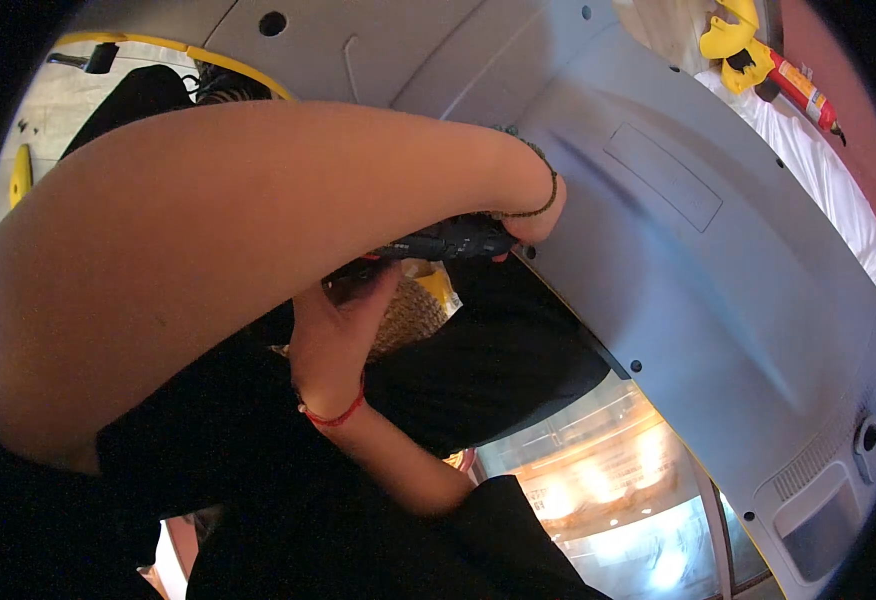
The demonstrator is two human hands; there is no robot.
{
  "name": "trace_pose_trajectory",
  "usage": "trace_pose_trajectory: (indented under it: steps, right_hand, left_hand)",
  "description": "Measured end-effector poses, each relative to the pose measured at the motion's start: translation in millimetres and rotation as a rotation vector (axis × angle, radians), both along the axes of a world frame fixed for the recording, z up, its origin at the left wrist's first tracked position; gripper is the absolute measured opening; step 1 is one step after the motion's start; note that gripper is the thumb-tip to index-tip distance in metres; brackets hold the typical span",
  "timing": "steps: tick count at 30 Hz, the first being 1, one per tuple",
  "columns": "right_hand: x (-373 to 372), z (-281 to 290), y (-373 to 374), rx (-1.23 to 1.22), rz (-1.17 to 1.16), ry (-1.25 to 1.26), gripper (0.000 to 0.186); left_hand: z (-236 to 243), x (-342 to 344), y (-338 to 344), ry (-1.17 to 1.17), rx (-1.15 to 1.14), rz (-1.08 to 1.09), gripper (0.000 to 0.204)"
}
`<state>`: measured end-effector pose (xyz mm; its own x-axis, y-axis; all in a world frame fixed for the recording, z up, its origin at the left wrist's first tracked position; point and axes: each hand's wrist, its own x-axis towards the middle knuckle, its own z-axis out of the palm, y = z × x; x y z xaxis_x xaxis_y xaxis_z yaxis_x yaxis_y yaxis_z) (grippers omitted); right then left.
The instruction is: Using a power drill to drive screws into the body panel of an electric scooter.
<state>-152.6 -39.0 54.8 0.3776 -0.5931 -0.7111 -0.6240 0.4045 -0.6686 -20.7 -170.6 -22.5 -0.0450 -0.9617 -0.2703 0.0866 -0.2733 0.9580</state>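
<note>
My left forearm runs across the picture from the left edge and hides much of what lies below it. At its end my left hand (pixel 543 218), with a dark beaded bracelet, bends round the far end of a black tool (pixel 453 240) with small red parts. Its exact kind I cannot make out. From the lower right comes my right arm, and my right hand (pixel 336 335), with a red cord at the wrist, grips the tool's near end. Most fingers of both hands are hidden. Directly beneath the tool show a brown textured thing (pixel 408 318) and a yellow packet (pixel 440 285).
A large grey moulded panel (pixel 678 290) with round holes and yellow edging curves along the top and right. Beyond it lie a red cylinder (pixel 803 90) with a yellow fitting (pixel 733 48) and white sheeting (pixel 838 200). A lit glass front (pixel 608 500) is at lower right.
</note>
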Motion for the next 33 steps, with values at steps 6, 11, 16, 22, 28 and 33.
trace_pose_trajectory:
  steps: [6, 11, 16, 22, 28, 33]
  right_hand:
    - [-5.4, 0.2, -1.6, -0.063, 0.077, 0.051, 0.066]
    - [-6.3, 0.7, 0.2, -0.126, 0.092, 0.039, 0.064]
    - [-3.7, -2.4, -0.5, -0.201, 0.180, 0.055, 0.057]
    - [-2.1, -4.9, -1.3, -0.129, 0.208, 0.148, 0.062]
    - [-3.4, -9.6, 0.0, -0.121, 0.219, 0.162, 0.054]
    - [-5.6, -10.9, -4.2, -0.107, 0.241, 0.134, 0.053]
  left_hand:
    - [2.1, -1.6, -1.1, -0.011, 0.008, 0.018, 0.027]
    - [2.3, -2.9, 1.6, -0.013, 0.020, 0.022, 0.027]
    - [1.8, -1.8, 0.2, -0.019, 0.033, 0.030, 0.027]
    - [-0.4, 0.8, -3.8, -0.037, 0.041, 0.034, 0.027]
    - [-1.1, 0.8, -6.8, -0.049, 0.051, 0.036, 0.027]
    - [-0.5, -0.1, -5.7, -0.050, 0.059, 0.040, 0.027]
